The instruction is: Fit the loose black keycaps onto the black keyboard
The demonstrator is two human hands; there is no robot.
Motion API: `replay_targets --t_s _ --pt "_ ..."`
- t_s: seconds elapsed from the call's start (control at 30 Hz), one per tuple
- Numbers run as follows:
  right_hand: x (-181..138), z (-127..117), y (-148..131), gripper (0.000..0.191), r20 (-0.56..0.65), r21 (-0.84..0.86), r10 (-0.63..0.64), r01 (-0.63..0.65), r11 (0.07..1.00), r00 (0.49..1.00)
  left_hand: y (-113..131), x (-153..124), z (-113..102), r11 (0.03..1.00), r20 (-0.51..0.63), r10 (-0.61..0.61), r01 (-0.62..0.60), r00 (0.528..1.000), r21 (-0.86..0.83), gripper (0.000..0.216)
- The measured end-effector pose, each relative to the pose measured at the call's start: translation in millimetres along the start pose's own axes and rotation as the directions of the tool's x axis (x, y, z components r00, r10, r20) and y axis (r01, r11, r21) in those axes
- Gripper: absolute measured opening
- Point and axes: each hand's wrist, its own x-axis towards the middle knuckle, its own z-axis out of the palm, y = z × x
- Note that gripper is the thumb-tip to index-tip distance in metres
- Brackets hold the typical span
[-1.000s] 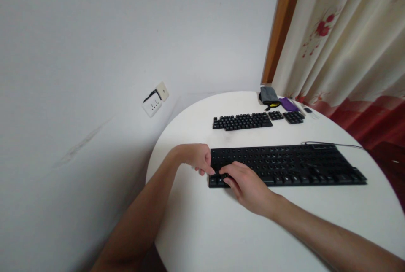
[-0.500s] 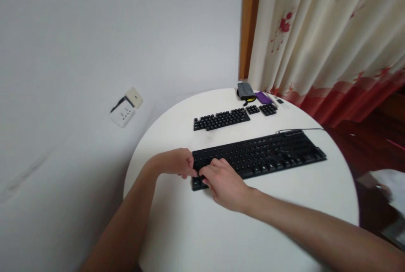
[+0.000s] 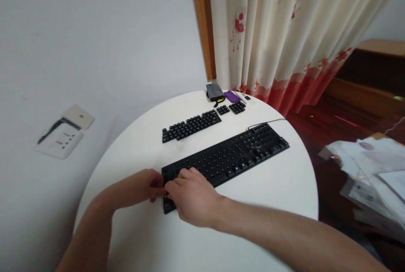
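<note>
A black keyboard lies slantwise on the white round table. Much of it shows bare key sockets, while keycaps sit along its front row. At its left end my left hand has its fingers bent in a pinch at the edge. My right hand rests over the front left corner, fingers curled down, its tips meeting those of the left. Whatever is between the fingertips is hidden. Behind the keyboard, loose black keycaps are laid out in rows, with two smaller groups of keycaps to their right.
At the table's back stand a grey pouch and a purple cloth-like item. A cable runs from the keyboard's rear. The wall with a socket borders the left, a curtain the back; papers lie off to the right.
The view has swung to the right, so everything sits further left. Both hands stay together at the keyboard's left end, with the right hand covering slightly more of the corner.
</note>
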Motion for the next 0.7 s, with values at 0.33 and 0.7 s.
replay_targets --t_s 0.33,0.7 --pt "-5 1 10 0.005 0.074 0.105 -0.001 -0.007 0.994 0.997 -3 3 3 0.999 -0.009 -0.034 0.034 0.999 -0.017 0.034" --pt "-4 -3 40 0.014 0.013 0.485 0.211 -0.191 0.853 0.977 14 -7 2 0.999 -0.172 0.004 0.002 0.985 0.033 0.033"
